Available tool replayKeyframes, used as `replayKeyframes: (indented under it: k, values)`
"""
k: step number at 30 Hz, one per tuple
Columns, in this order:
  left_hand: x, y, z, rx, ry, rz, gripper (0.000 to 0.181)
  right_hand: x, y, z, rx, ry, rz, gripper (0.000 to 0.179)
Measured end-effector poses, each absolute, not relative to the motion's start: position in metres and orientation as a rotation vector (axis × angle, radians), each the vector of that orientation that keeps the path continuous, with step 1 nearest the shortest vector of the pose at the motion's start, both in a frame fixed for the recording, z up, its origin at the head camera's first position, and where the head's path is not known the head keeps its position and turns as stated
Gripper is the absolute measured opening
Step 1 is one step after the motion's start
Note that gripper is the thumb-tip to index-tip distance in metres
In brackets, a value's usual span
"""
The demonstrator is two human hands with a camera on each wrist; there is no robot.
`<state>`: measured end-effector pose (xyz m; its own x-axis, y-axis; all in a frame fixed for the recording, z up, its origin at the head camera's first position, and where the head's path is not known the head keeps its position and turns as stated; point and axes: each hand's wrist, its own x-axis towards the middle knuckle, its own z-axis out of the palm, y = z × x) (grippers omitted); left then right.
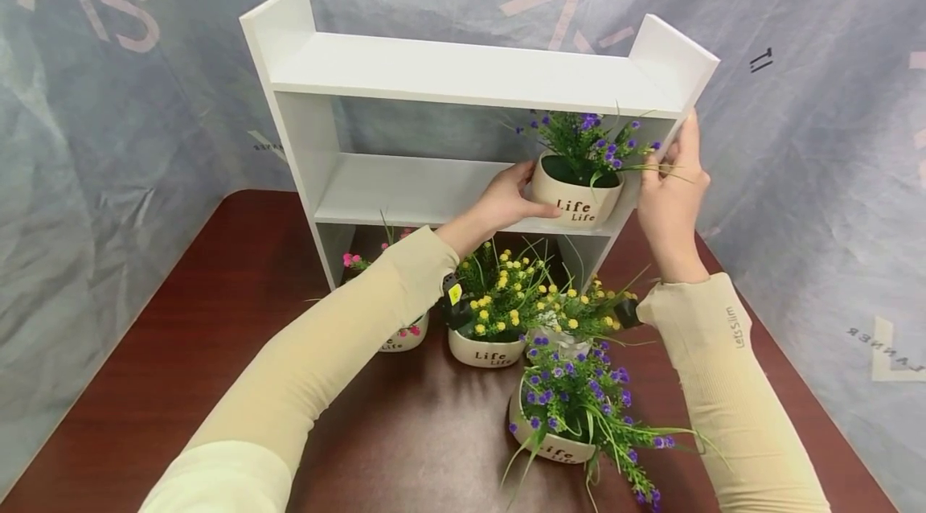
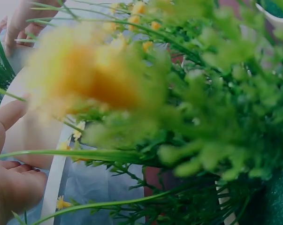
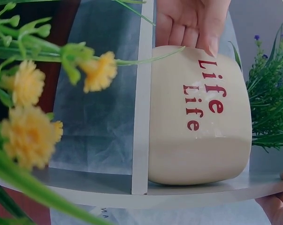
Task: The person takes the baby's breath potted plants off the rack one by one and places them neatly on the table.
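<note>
On the middle board of a white shelf unit (image 1: 448,72) stands a cream flowerpot (image 1: 589,198) with purple flowers, lettered "Life". It is at the board's right end, upright. My left hand (image 1: 499,201) grips the pot's left side, thumb across the front. The right wrist view shows this hand (image 3: 190,21) against the pot (image 3: 202,150), and in the left wrist view blurred yellow flowers partly cover the scene. My right hand (image 1: 673,195) holds the unit's right side panel beside the pot, thumb near the front edge and fingers along the outside.
Below, on the dark red table (image 1: 391,432), stand a pink-flowered pot (image 1: 403,342), a yellow-flowered pot (image 1: 486,354), another plant with yellow flowers (image 1: 579,312) and a purple-flowered pot (image 1: 557,450) nearest me. Grey printed fabric (image 1: 817,143) hangs behind and at both sides.
</note>
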<state>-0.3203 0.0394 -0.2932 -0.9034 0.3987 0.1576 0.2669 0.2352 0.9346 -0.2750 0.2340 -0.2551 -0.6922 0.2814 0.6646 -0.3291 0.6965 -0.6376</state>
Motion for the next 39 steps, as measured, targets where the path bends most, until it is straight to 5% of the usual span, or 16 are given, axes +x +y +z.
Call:
replayKeyframes:
  k: [9, 39]
  values:
    - [-0.3227, 0.0378, -0.2937, 0.529, 2.451, 1.732, 0.103, -0.2762, 0.2312, -0.2548, 0.046, -2.117, 1.025, 0.062]
    - [-0.3159, 0.0436, -0.292, 0.595, 2.535, 1.658, 0.103, -0.2764, 0.2303, -0.2541, 0.102, -2.093, 1.049, 0.067]
